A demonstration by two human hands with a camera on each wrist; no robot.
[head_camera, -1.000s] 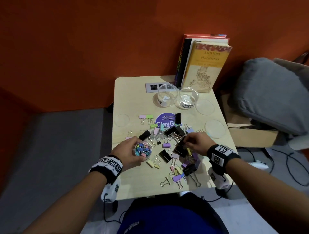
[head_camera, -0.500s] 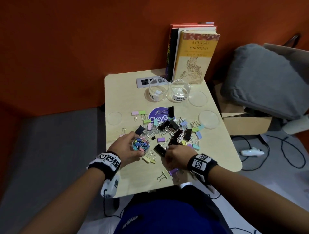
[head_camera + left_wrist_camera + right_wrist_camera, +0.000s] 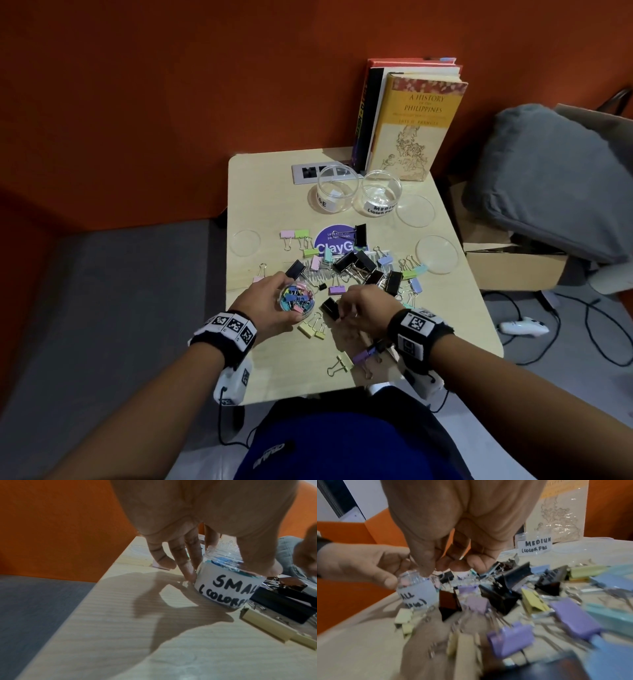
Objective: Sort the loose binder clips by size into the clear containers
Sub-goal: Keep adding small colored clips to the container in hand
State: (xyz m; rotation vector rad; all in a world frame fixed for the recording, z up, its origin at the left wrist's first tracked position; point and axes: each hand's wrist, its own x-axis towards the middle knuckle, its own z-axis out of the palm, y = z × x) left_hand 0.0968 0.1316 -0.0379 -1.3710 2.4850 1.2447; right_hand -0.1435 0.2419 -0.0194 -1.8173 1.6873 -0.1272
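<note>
Right hand (image 3: pixel 363 310) has risen beside the small jar (image 3: pixel 296 300), fingertips pinched; left hand (image 3: pixel 270 306) grips it.

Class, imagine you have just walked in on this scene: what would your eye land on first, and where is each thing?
First, the heap of pastel and black binder clips strewn across the middle of the pale table. Next, the left hand gripping a small jar labelled for small clips, at the heap's near-left edge. Behind stand two clear containers and upright books against the orange wall.
</note>
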